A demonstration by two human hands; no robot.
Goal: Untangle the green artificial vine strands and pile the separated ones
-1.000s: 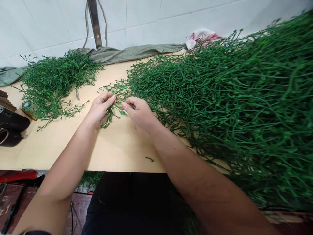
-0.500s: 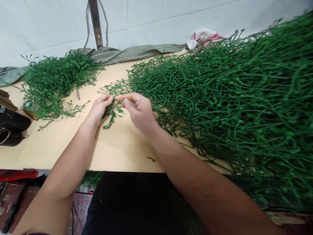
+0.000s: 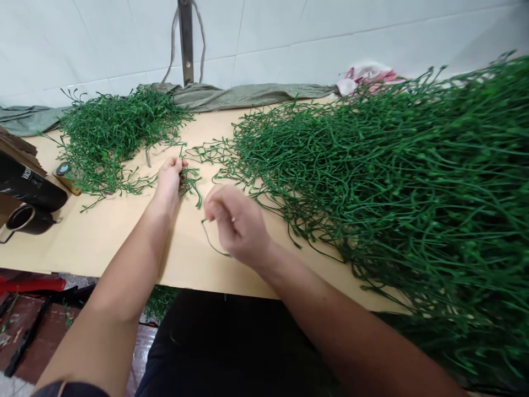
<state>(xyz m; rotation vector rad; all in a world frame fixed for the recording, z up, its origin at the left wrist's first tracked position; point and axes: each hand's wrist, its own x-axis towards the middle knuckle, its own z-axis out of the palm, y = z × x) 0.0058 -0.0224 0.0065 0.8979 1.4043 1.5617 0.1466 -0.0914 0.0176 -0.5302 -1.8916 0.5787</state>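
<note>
- Stems everywhere on this bench (image 3: 82, 242), and the big heap (image 3: 380, 171) of them dominates, so everything gets placed from there!
- Left of the big heap, clear of its loose tips, the left hand (image 3: 170, 175) pinches a small bunch (image 3: 192, 182) between thumb and fingers, green ends poking out above and below the grip.
- Nearer the big heap, just off its lower left edge, it's the right hand (image 3: 239, 226), fingers curled in tight and a touch blurred; whether anything sits inside, I cannot tell.
- One lone stem (image 3: 212, 242) curves just beside that hand, also left of the big heap; held or lying loose, no telling!
- Farther left of the big heap, beyond the left hand, spreads the smaller heap (image 3: 119, 124), with a black mug (image 3: 33, 220) farther out still.
</note>
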